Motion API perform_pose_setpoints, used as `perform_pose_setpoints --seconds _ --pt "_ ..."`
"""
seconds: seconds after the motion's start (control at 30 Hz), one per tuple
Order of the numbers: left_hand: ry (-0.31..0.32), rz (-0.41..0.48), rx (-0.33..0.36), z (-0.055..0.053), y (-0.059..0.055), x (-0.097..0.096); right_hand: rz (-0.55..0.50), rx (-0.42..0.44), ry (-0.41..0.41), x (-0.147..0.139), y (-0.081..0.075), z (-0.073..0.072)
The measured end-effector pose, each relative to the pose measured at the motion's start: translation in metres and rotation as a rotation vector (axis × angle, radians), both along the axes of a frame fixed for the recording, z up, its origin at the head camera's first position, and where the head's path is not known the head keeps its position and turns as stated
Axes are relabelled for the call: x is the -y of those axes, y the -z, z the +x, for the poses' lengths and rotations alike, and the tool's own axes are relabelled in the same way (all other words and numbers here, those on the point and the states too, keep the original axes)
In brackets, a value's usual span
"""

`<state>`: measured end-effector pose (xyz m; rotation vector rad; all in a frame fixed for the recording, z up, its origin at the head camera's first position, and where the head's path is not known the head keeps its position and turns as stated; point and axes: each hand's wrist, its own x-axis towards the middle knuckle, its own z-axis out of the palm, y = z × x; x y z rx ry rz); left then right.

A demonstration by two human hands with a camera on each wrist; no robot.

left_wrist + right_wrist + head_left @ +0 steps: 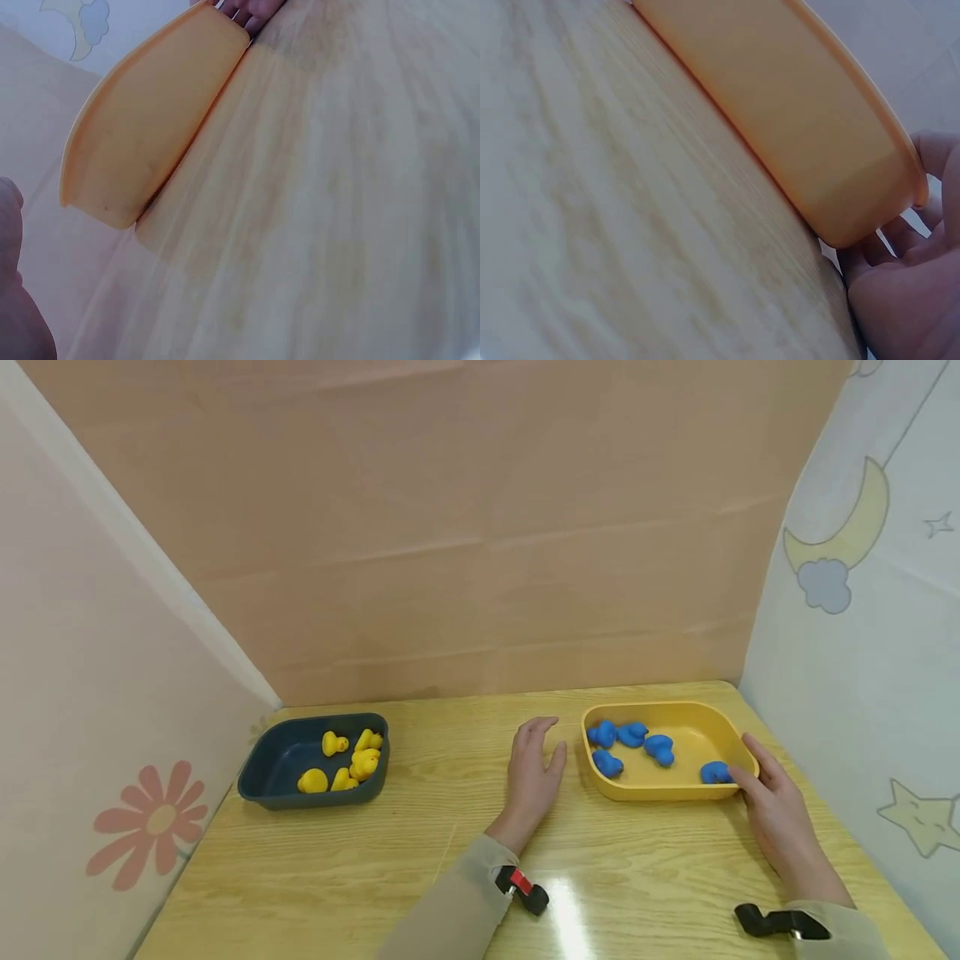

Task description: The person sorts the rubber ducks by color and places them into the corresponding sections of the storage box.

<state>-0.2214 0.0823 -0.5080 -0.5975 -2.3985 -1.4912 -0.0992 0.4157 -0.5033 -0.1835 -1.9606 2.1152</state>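
A yellow plastic tray [641,793] stands on the right side of the table, with several blue rubber ducks [659,749] inside. My right hand [780,814] grips its right end, thumb over the rim by one duck [716,772] and fingers against the outer wall. The right wrist view shows that hand [907,292] at the corner of the tray [802,127]. Left of the tray, apart from it, my left hand [532,781] is held with loosely bent fingers and nothing in it. Only part of it [19,292] enters the left wrist view.
A dark blue tray [258,793] stands at the left of the table [315,877] with several yellow rubber ducks [364,765] in it. Brown paper [480,527] covers the back, and patterned sheets hang on the left [90,652] and right [862,677].
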Motion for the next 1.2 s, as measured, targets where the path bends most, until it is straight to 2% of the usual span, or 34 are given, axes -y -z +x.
perform_pose_setpoints --seconds 0.43,0.9,1.07,1.2 --pt "-0.004 -0.063 -0.047 -0.001 0.01 0.0 -0.021 0.002 -0.002 -0.004 0.003 0.003" --pt "0.017 -0.124 -0.014 0.002 0.011 0.011 -0.013 -0.017 -0.013 -0.005 0.006 0.003" --pt "0.034 -0.192 -0.006 0.003 0.005 0.024 0.036 -0.012 0.009 -0.009 0.004 0.002" --pt "0.045 -0.24 -0.01 0.002 -0.004 0.037 0.298 0.074 0.095 -0.01 -0.006 0.005"
